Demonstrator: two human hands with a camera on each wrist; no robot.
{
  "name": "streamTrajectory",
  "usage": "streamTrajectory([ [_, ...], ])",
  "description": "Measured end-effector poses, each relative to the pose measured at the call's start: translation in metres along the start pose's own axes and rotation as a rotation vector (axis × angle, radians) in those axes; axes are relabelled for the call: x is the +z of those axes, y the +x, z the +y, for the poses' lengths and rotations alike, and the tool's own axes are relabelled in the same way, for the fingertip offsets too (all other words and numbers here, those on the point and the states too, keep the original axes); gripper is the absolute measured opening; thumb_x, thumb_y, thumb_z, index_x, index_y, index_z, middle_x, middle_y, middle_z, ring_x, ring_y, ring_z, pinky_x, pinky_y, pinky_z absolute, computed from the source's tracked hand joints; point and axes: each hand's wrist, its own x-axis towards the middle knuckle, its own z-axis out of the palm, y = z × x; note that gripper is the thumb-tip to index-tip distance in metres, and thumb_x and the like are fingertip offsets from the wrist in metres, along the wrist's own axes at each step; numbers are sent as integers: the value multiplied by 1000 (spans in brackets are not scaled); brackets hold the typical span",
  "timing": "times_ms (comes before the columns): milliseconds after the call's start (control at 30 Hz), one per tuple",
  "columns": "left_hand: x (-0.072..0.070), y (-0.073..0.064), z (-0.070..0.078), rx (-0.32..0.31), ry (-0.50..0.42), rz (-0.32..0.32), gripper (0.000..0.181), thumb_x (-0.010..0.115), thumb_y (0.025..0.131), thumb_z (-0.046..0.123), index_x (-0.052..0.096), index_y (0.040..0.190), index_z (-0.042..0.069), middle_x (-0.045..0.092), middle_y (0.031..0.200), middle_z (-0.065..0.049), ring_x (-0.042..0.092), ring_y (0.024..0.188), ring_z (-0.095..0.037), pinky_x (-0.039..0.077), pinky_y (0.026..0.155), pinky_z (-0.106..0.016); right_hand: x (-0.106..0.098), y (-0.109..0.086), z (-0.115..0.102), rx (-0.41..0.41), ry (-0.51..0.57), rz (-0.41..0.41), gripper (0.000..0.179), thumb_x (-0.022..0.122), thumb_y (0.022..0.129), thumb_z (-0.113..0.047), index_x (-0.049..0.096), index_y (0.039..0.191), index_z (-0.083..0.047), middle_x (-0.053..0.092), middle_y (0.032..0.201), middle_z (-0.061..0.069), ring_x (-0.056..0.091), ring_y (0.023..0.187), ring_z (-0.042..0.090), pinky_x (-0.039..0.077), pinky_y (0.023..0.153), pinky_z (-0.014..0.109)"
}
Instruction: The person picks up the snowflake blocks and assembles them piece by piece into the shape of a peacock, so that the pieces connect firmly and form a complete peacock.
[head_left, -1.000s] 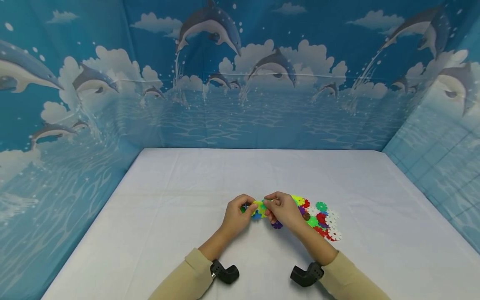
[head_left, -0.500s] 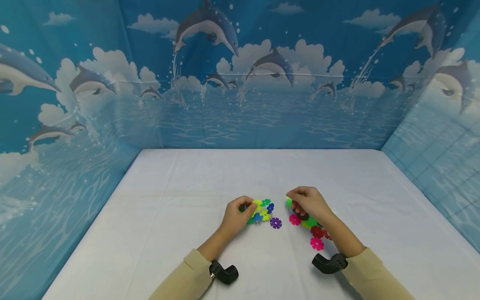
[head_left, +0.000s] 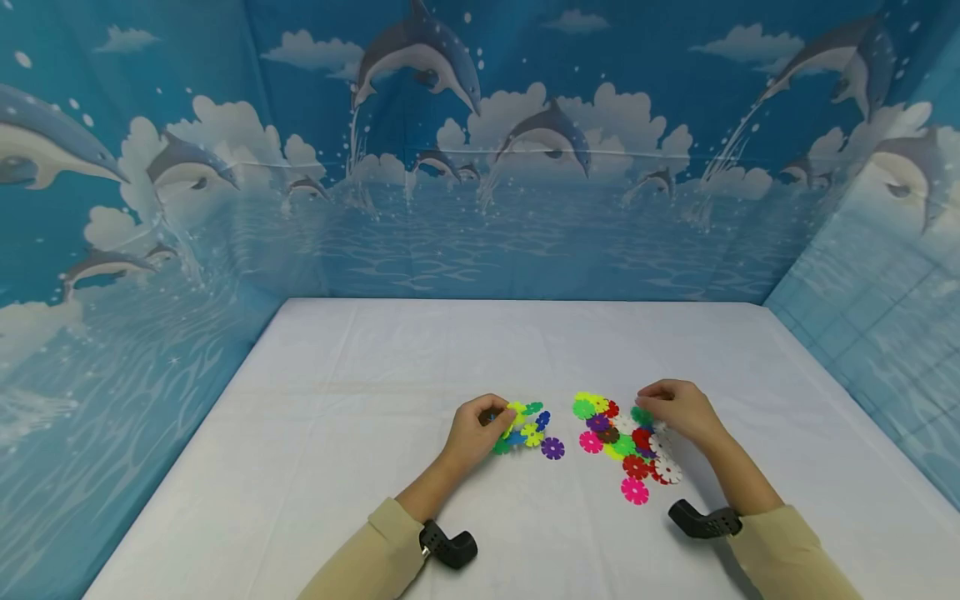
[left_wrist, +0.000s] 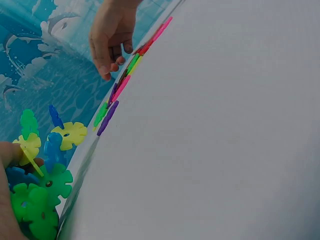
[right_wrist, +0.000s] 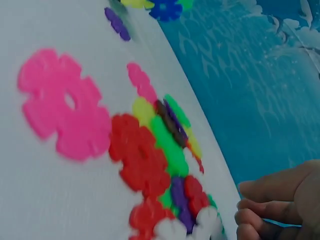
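Note:
My left hand (head_left: 474,432) pinches a joined cluster of plastic snowflake discs (head_left: 531,432), mostly green, yellow and blue. In the left wrist view the slotted discs (left_wrist: 54,182) stand at angles to one another, partly covered by the fingers. My right hand (head_left: 681,410) is over the far right side of a loose pile of discs (head_left: 624,446), fingertips close to a green disc (head_left: 641,417). The right wrist view shows its fingers (right_wrist: 270,187) loosely bent, with nothing between them. The pile mixes red, white, green, purple, brown, yellow and pink pieces.
One purple disc (head_left: 552,448) lies alone between the cluster and the pile. A pink disc (head_left: 634,491) is at the pile's near edge. A white cloth covers the table (head_left: 375,367), and a dolphin-print curtain (head_left: 480,225) hangs behind it.
My right hand has moved off the cluster and travelled right across the pile to its far side. The left hand stays in place, still holding the cluster.

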Motion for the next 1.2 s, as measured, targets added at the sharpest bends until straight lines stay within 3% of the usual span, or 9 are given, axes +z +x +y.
streamTrajectory([
  [200, -1, 0, 0, -11, -10, -11, 10, 64, 92, 1, 66, 92, -9, 64, 83, -14, 50, 72, -8, 43, 66, -21, -3, 3, 12, 9, -97, -18, 40, 73, 87, -25, 61, 108, 7, 59, 94, 14, 52, 89, 31, 50, 73, 39],
  [533, -1, 0, 0, -15, -20, -20, 10, 63, 92, 0, 66, 92, -10, 63, 83, -13, 49, 73, -8, 42, 67, -21, -2, 4, 12, -4, -105, -49, 31, 70, 89, -18, 57, 99, 8, 56, 87, 13, 49, 82, 28, 47, 68, 36],
  [800, -2, 1, 1, -26, -37, -31, 11, 63, 92, 0, 65, 92, -11, 63, 82, -13, 49, 72, -9, 41, 67, -21, -1, -1, -8, -94, -61, -30, 29, 69, 91, -22, 53, 93, 2, 50, 77, 7, 47, 73, 22, 42, 60, 33],
  [967, -2, 1, 0, -23, -44, -43, 11, 63, 92, 0, 65, 93, -11, 63, 84, -15, 50, 74, -9, 42, 68, -21, 6, -2, -24, -172, 4, -29, 28, 68, 92, -22, 54, 95, 3, 52, 74, 5, 50, 70, 23, 46, 61, 33],
  [1200, -2, 1, 1, -17, -51, -54, 11, 62, 92, -1, 65, 93, -11, 63, 83, -18, 49, 73, -10, 42, 67, -21, 19, -4, -50, -190, 65, -36, 30, 68, 93, -23, 55, 100, 3, 60, 75, 10, 57, 70, 26, 50, 64, 35],
])
